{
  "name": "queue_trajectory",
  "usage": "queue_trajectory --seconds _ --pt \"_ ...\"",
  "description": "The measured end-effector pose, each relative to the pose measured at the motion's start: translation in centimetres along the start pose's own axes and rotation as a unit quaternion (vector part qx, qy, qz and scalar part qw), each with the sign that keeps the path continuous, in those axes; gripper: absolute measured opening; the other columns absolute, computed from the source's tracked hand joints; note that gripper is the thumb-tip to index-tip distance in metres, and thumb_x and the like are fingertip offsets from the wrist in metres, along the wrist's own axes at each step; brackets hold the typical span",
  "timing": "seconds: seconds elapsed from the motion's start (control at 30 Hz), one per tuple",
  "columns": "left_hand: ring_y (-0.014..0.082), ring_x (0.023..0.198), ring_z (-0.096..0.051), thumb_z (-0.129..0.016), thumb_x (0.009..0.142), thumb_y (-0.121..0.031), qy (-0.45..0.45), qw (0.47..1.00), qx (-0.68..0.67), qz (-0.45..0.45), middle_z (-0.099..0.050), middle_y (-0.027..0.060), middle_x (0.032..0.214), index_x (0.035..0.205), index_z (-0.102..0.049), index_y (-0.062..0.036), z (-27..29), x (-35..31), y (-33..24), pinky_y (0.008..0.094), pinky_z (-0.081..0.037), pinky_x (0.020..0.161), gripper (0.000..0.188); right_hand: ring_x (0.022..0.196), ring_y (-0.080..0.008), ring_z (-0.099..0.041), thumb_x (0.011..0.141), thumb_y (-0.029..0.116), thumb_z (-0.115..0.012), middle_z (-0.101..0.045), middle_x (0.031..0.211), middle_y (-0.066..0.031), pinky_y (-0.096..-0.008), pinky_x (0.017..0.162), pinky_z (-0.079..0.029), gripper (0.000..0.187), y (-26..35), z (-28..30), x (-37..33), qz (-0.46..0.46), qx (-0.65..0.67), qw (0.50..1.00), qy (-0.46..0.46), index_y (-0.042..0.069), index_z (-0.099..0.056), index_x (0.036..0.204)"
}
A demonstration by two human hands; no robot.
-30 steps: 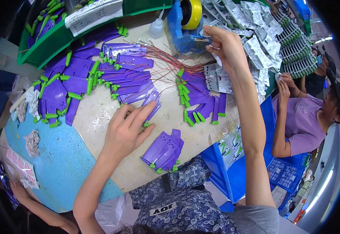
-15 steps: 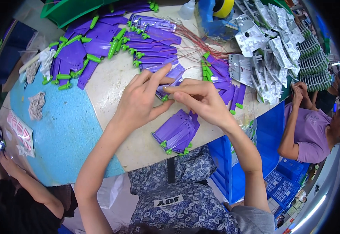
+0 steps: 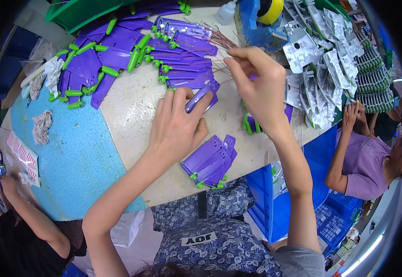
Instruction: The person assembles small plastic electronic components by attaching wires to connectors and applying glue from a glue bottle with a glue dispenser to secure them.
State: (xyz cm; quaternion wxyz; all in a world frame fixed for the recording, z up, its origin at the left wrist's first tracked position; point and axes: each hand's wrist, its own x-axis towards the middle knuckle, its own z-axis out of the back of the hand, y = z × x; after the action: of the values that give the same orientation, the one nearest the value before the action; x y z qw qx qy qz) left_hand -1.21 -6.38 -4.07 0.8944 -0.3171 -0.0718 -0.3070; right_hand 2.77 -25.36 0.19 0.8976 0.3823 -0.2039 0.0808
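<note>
My left hand point(image 3: 175, 122) is closed on a purple plastic piece point(image 3: 203, 96), with the thumb and index finger along its near side. Part of this piece is hidden under the fingers. Up and to the right, my right hand point(image 3: 261, 85) pinches at the thin reddish wires point(image 3: 224, 39), which run past its fingertips. Just beyond my left hand lies a row of purple pieces with green ends point(image 3: 189, 64), some with wires across them. Below the hands, near the table edge, sits a small stack of purple pieces point(image 3: 210, 161) with green tips.
More purple and green pieces point(image 3: 83, 69) are heaped at the far left. Silver-grey plastic parts point(image 3: 325, 60) pile up on the right. A blue tape dispenser point(image 3: 252, 27) and a white bottle point(image 3: 225, 13) stand at the back. A blue crate point(image 3: 268, 203) is beside me; people sit at both sides.
My right hand has left the purple piece and moved up and right to the wires. My left hand stays nearly in place, still on the piece.
</note>
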Motion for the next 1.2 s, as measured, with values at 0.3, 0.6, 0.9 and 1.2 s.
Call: queue_trajectory --seconds 0.3,0.6,0.9,1.2 --pt "0.0344 0.094 -0.056 -0.073 0.074 -0.014 -0.012 0.986 -0.153 -0.062 -0.060 0.0142 0.111 0.109 -0.067 -0.0016 2.9 -5.9 -2.0 0.0443 -0.048 0.080 0.037 0.079 -0.0399 -0.067 0.083 0.008 -0.069 -0.066 0.088 -0.0198 -0.0467 0.075 -0.054 0.009 -1.0 -5.2 5.3 0.064 -0.050 0.996 0.028 0.000 -0.072 0.087" --pt "0.0249 0.096 -0.060 -0.073 0.072 -0.003 -0.063 0.994 -0.049 -0.080 -0.063 0.0082 0.106 0.103 -0.069 -0.0009 0.2 -1.7 0.4 0.0339 -0.055 0.077 0.031 0.086 -0.0389 -0.065 0.079 0.007 -0.067 -0.066 0.088 -0.0179 -0.0469 0.076 -0.054 0.009 -3.3 -4.9 6.8 0.085 -0.166 0.980 0.077 -0.001 -0.070 0.083" --pt "0.0252 0.089 -0.058 -0.080 0.073 -0.012 -0.097 0.992 -0.035 -0.069 -0.064 0.0061 0.104 0.106 -0.071 -0.0053 -0.3 1.0 1.4 0.0356 -0.052 0.074 0.035 0.089 -0.0360 -0.064 0.078 0.007 -0.070 -0.066 0.088 -0.0167 -0.0441 0.077 -0.053 0.011 -3.2 -4.3 7.2 0.152 -0.154 0.973 0.084 0.000 -0.067 0.085" --pt "0.0302 0.093 -0.059 -0.075 0.077 -0.009 -0.067 0.993 -0.100 -0.001 -0.058 0.0117 0.105 0.122 -0.062 -0.0033 0.6 -1.4 1.0 0.0403 -0.051 0.079 0.047 0.077 -0.0301 -0.066 0.078 0.002 -0.075 -0.063 0.083 -0.0121 -0.0354 0.063 -0.054 0.019 9.3 4.1 -1.9 0.152 -0.065 0.981 0.100 0.000 -0.068 0.095"
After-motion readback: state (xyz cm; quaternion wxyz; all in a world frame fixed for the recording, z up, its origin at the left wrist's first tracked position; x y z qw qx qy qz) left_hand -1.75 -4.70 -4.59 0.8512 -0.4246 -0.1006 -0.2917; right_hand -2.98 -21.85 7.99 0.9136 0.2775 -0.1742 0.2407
